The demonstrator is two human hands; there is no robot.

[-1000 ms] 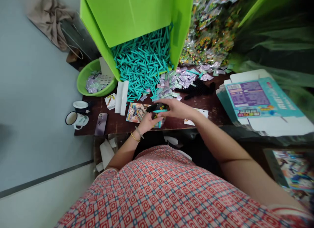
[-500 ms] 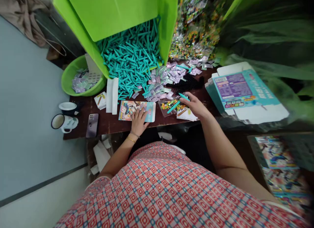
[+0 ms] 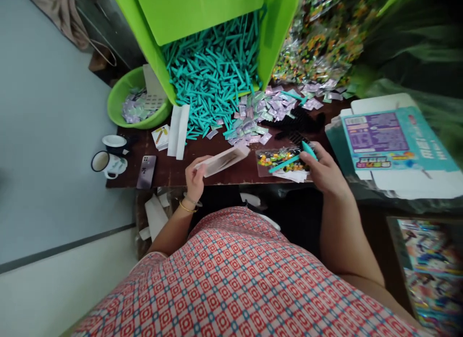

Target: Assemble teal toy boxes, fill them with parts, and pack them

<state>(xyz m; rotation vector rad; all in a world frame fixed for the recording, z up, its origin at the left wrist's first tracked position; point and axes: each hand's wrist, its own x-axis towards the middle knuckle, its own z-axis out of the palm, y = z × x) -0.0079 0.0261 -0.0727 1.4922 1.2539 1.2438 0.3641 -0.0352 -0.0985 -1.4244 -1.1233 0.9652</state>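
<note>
My left hand grips one end of a small flat box, which is raised and tilted over the table with its other end open. In my right hand are a teal pickaxe-shaped piece, a clear bag of orange, yellow and green bits and white cards beneath. Small lilac packets are heaped behind my hands. Beyond them, many teal sticks spill from a green bin.
A green bowl, folded white card, printed cards, phone and enamel mug sit to the left. Flattened teal boxes are stacked on the right. Black mesh fabric lies behind my right hand.
My left hand has picked the box up from the table and tilted it. My right hand now holds the bag and cards with the teal piece. The view has shifted.
</note>
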